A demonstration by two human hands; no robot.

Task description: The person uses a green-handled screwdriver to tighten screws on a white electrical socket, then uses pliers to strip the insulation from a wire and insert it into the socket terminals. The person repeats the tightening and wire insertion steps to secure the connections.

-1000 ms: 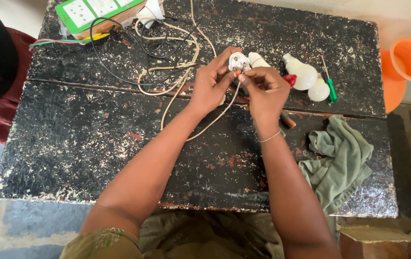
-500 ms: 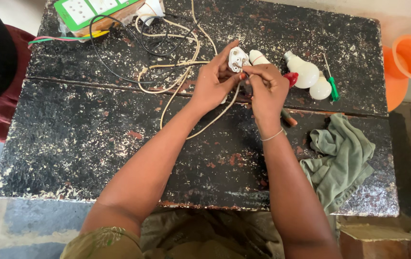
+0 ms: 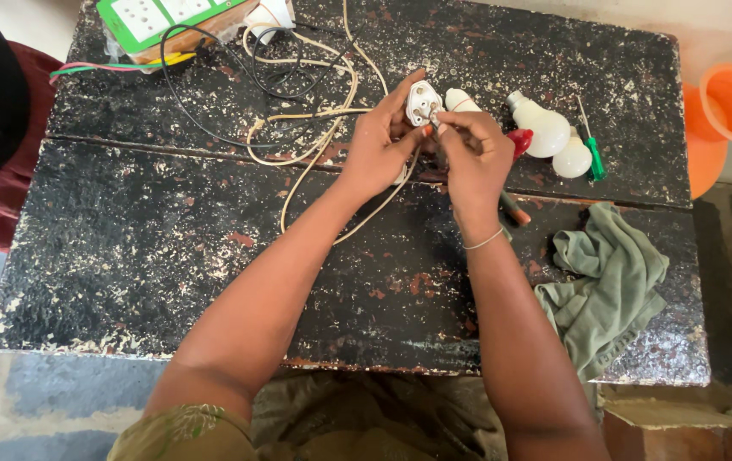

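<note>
**Two hands meet at a white plug above the centre of a worn black table**

A black, paint-flecked wooden table fills most of the frame. At the lower right of it lies a crumpled grey-green cloth; past the table's right edge, at the upper right of the frame, stands an orange plastic vessel. At the upper left sits a green-and-white switch board, with a black wire and a cream-coloured cord looping from there toward the middle.

Just above centre, the left hand is closed around a small white round electrical plug, fingers wrapped behind it and its pin face turned up toward the camera. The plug sits at the upper right tip of this hand, touching it. The right hand lies just right of and below the plug, its fingertips pinched together at the plug's lower right edge; what they pinch is too small to tell. The left hand carries the plug, so it is the nearer one. The cream cord runs down-left from under the hands.

Right of the hands lie a white light bulb, a smaller white bulb, a red plastic piece and a slim green-handled screwdriver.
</note>
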